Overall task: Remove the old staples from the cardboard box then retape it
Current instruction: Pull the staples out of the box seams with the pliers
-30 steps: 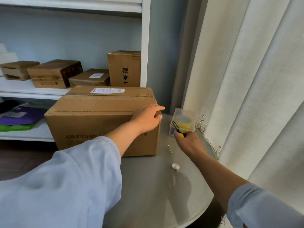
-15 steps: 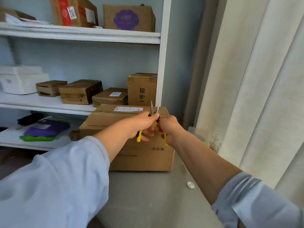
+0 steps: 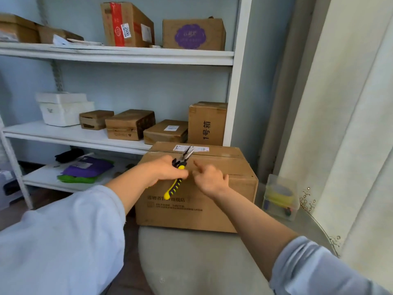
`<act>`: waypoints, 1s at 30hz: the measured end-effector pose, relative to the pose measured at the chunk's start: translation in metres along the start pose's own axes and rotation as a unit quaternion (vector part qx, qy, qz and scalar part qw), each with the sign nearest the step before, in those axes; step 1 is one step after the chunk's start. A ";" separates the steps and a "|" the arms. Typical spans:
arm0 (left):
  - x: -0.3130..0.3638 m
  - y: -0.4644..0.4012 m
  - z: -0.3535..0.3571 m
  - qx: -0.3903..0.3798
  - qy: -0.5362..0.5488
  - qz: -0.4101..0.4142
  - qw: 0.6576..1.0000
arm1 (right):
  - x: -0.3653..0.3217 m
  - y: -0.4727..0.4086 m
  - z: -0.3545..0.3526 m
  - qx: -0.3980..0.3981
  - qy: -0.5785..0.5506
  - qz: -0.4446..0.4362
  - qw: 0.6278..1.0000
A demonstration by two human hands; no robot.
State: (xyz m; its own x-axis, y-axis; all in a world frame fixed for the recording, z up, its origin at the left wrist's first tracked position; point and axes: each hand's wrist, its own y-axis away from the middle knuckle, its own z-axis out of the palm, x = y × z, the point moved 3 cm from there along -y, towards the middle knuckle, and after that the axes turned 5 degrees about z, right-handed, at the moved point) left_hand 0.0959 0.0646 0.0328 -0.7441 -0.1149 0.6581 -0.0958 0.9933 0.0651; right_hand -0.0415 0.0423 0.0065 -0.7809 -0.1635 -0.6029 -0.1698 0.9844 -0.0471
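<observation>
cardboard box [image 3: 212, 188], brown, closed, white label on top

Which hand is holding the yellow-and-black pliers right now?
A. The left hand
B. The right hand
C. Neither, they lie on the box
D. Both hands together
A: the left hand grips the pliers by the handles over the cardboard box, while the right hand is beside them with its index finger pointing and nothing in it.
</observation>
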 end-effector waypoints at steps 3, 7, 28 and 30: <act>-0.010 -0.003 -0.013 0.100 -0.051 0.027 0.993 | 0.019 0.001 0.016 0.021 0.102 -0.067 0.992; -0.017 -0.008 -0.025 0.098 -0.167 0.031 0.981 | 0.044 -0.001 0.018 0.062 0.094 -0.145 0.983; -0.032 -0.012 -0.018 0.106 -0.103 0.110 0.983 | -0.012 0.013 0.036 0.054 0.169 -0.135 0.975; -0.030 -0.010 -0.016 0.097 -0.113 0.120 0.982 | -0.014 0.011 0.035 0.039 0.141 -0.155 0.977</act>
State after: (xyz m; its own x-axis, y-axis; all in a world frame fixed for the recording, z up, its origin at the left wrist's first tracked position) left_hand 0.1301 0.0584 0.0243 -0.8860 0.1000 0.4527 -0.0079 0.9731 -0.2304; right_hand -0.0119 0.0581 -0.0137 -0.8357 -0.4554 -0.3070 -0.3864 0.8848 -0.2605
